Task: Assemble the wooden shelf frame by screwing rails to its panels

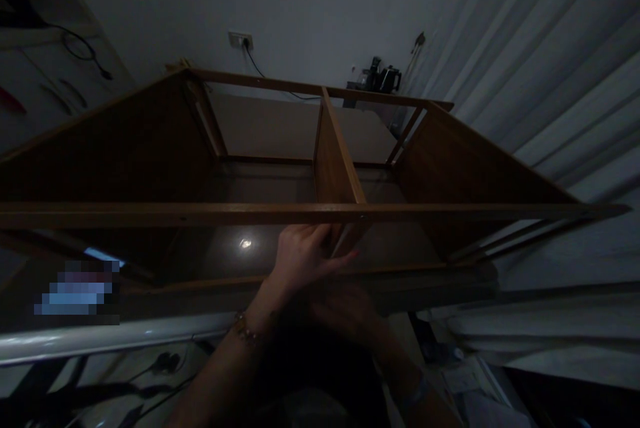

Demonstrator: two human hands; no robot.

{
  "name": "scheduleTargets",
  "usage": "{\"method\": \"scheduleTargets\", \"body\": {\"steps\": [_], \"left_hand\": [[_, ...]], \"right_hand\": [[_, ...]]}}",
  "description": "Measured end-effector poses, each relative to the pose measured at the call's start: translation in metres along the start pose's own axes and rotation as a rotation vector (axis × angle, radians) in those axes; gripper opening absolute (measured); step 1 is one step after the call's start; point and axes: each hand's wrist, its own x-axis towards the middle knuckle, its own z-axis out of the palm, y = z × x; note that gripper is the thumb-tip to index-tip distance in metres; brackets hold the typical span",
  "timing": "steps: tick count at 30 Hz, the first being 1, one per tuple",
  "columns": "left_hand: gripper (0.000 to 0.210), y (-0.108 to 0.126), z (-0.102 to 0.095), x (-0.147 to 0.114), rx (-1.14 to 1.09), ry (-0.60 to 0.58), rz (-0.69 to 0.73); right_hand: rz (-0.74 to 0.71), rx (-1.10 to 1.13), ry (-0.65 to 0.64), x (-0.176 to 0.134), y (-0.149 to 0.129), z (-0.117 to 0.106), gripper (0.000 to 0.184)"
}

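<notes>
A brown wooden frame (260,215) with side panels and an upright divider (334,155) stands in front of me. My left hand (305,251), with a bracelet at its wrist, is just below the front rail. Its fingers go behind the divider's front edge and its thumb reaches across to the right, so it is closed on the divider. Below it, near the lower front edge, my right hand (347,311) is dark and smeared. I cannot make out its fingers or anything in them.
A wall socket (241,40) with a plugged cable is on the back wall. A black kettle (389,79) stands behind the frame. White curtains (550,81) hang at the right. A pale metal bar (150,336) runs below, with cables (165,365) under it.
</notes>
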Motion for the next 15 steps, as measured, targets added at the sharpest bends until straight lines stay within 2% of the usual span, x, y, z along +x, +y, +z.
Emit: {"method": "scheduleTargets", "body": {"steps": [4, 10, 13, 15], "left_hand": [[0.047, 0.001, -0.003, 0.001, -0.001, -0.011, -0.001], [0.045, 0.000, -0.002, 0.001, -0.027, -0.013, 0.020], [0.048, 0.000, -0.002, 0.000, -0.004, -0.011, 0.007], [0.048, 0.001, -0.002, 0.001, 0.005, -0.011, -0.003]], "right_hand": [[0.018, -0.013, 0.034, 0.001, -0.004, -0.002, 0.023], [0.118, -0.052, 0.113, -0.004, -0.011, 0.009, 0.023], [0.153, -0.004, 0.196, -0.001, -0.010, 0.012, 0.018], [0.180, 0.060, 0.189, 0.002, -0.008, 0.010, 0.015]]}}
